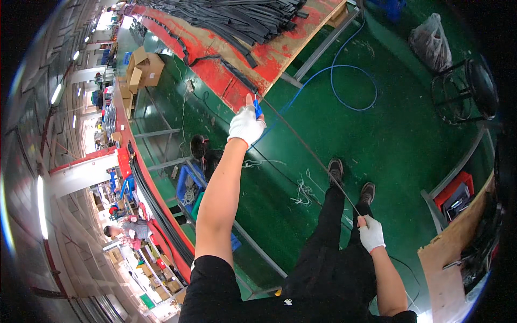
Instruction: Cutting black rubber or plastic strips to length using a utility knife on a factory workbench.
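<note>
Black shirt cloth (215, 293) fills the bottom of the view, nearest the camera, with the wearer's bare forearms reaching out from it. At the end of the outstretched left arm, the left hand (247, 127), in a white glove, is closed around a small blue object (257, 109) just beside the corner of a red worktop (288, 46) with worn, wood-coloured patches. One thin dark strip (305, 144) runs taut from beside that hand, slanting down across the view above the green floor (301, 132) to the right hand (372, 234). Also white-gloved, the right hand grips the strip between thumb and fingers, in front of the wearer's dark-trousered legs. Whether the left fingers pinch the strip as well, I cannot tell. Many flat black strips (242, 19) lie heaped on the far part of the worktop. Around it on the floor are a looped blue hose (362, 110), an open cardboard box (149, 70), a round black stool (481, 89) and a filled plastic bag (432, 44).
</note>
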